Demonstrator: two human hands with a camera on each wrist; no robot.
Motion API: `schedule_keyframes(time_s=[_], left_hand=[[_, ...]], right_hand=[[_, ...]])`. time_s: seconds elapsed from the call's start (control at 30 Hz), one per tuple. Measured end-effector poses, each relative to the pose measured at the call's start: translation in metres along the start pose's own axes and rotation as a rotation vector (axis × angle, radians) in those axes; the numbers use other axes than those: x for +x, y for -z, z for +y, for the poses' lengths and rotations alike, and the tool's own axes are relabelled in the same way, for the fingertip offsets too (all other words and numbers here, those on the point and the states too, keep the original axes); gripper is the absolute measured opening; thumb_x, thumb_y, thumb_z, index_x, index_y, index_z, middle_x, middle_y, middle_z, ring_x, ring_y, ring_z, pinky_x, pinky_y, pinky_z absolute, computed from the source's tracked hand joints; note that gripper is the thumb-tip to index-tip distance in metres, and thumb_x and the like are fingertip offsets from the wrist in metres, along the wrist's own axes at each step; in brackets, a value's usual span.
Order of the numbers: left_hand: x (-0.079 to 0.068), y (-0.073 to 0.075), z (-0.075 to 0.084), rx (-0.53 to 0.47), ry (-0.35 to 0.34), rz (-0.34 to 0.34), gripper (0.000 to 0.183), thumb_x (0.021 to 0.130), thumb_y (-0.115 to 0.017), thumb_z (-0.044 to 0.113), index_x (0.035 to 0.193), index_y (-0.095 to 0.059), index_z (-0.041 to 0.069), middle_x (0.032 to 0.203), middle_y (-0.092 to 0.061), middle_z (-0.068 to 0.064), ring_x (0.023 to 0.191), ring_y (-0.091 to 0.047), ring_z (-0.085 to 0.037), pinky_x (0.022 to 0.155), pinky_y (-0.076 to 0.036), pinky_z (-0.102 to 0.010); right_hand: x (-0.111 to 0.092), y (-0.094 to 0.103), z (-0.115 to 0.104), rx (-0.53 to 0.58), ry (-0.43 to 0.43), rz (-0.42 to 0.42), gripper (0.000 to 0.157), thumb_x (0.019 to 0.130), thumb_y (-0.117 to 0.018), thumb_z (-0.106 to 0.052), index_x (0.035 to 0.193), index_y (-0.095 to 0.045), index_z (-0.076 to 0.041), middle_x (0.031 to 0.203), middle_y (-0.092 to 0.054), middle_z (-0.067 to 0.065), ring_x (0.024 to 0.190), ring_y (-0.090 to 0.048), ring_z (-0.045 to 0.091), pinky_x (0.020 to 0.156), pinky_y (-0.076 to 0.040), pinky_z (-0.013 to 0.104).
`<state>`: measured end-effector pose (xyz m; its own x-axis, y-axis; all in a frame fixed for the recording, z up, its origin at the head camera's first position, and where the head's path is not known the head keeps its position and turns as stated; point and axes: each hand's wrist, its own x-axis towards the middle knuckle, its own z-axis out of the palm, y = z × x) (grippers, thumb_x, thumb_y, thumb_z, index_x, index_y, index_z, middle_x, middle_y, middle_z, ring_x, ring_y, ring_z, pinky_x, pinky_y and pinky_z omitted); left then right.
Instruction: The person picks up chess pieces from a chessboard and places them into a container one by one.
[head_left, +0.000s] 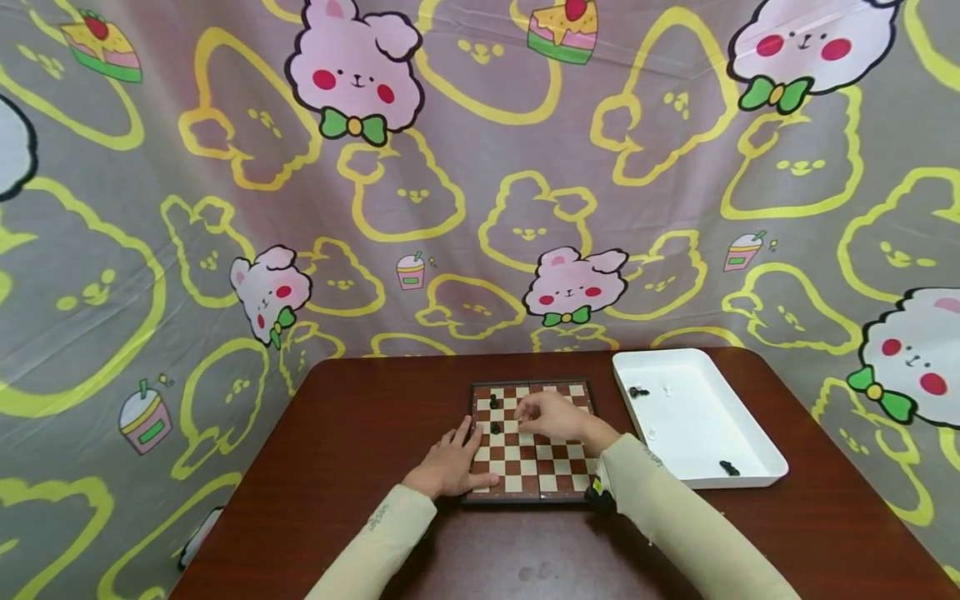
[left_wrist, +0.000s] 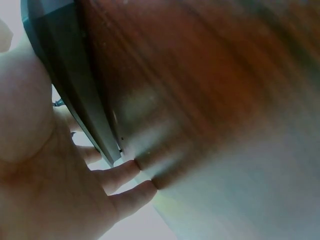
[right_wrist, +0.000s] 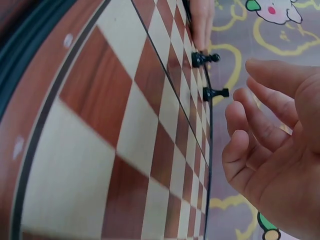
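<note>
A brown-and-cream chessboard [head_left: 517, 467] lies on the table. My left hand [head_left: 450, 465] rests across its left edge with fingers spread, the thumb over the near squares. In the left wrist view, two fingertips [left_wrist: 145, 187] of that hand reach past the board's dark side [left_wrist: 75, 75] to the tabletop. A black pawn [right_wrist: 204, 59] and a black rook [right_wrist: 215, 93] stand on the board's left half. Over the middle of the board is my right hand [head_left: 551, 415], to the right of both pieces. Its fingers [right_wrist: 265, 125] are loosely bent, and no piece shows between them and the thumb.
To the right of the board stands a white tray [head_left: 705, 417]. Inside lie black chess pieces [head_left: 729, 468] and small white pieces [head_left: 668, 389]. The dark red-brown table [head_left: 375, 400] reaches back to a patterned cloth [head_left: 480, 208] that hangs behind and at the sides.
</note>
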<state>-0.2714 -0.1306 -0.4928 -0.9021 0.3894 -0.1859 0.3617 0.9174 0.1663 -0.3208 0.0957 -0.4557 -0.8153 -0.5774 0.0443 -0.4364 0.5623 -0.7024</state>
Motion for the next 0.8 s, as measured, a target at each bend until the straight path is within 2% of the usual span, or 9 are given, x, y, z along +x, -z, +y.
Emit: schedule_keyframes(time_s=[0.13, 0.37, 0.8], left_hand=[[0.000, 0.000, -0.001, -0.001, 0.003, 0.005, 0.096, 0.070, -0.037, 0.075, 0.143, -0.014, 0.017, 0.146, -0.003, -0.010, 0.125, -0.023, -0.036, 0.092, -0.029, -0.050], [0.000, -0.001, -0.001, 0.007, -0.007, 0.008, 0.097, 0.069, -0.036, 0.076, 0.143, -0.014, 0.016, 0.146, -0.003, -0.010, 0.124, -0.024, -0.036, 0.092, -0.029, -0.050], [0.001, 0.000, 0.000, 0.023, 0.001, 0.010, 0.096, 0.070, -0.036, 0.076, 0.143, -0.013, 0.017, 0.146, -0.003, -0.010, 0.124, -0.024, -0.035, 0.093, -0.029, -0.049]], right_hand=[[0.008, -0.007, -0.002, -0.013, -0.002, -0.019, 0.017, 0.082, -0.063, -0.019, 0.096, -0.062, -0.010, 0.079, -0.057, -0.007, 0.071, -0.054, 0.011, 0.060, -0.043, 0.030], [0.015, -0.017, -0.006, 0.037, -0.033, -0.045, 0.026, 0.084, -0.060, -0.017, 0.109, -0.060, -0.008, 0.090, -0.058, -0.003, 0.079, -0.054, 0.011, 0.066, -0.045, 0.030], [0.030, -0.028, 0.000, -0.004, -0.054, -0.031, 0.025, 0.083, -0.063, -0.016, 0.106, -0.061, -0.010, 0.078, -0.056, -0.005, 0.065, -0.053, 0.011, 0.059, -0.044, 0.029]])
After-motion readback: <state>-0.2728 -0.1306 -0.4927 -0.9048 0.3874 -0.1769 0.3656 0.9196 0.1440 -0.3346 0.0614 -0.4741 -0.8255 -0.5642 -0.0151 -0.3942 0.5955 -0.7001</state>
